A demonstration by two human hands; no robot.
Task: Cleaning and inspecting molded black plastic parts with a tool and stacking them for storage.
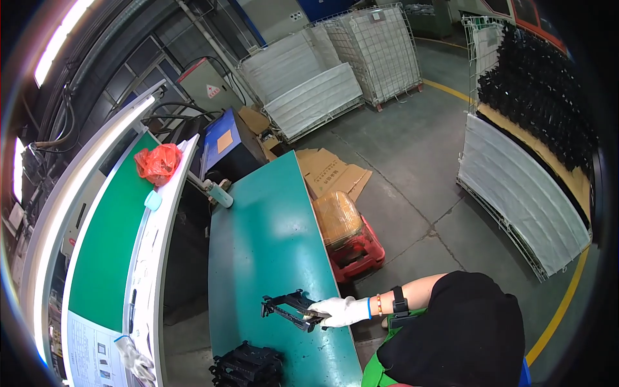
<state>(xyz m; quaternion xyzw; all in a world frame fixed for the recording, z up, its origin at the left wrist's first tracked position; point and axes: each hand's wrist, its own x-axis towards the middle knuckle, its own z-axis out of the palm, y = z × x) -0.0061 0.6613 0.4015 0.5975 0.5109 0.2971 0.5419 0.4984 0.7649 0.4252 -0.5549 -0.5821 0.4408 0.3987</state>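
Note:
My right hand [342, 312], in a white glove, comes in from the right over the green tabletop [271, 219]. Its fingers are closed on one side of a black plastic frame [290, 308], a roughly rectangular open bracket held just above or on the table; contact with the surface is hard to judge. Nearer the lower edge, a pile of similar black plastic frames [248, 366] lies on the same table. My left hand cannot be seen.
Left of the table, a white shelf [169, 213] carries a red plastic bag [158, 163] and a loose white glove [134, 358]. A bottle [219, 193] stands at the table's far left corner. Beyond the right edge sit a red crate [361, 255], flattened cardboard [329, 171] and wire cages [525, 187].

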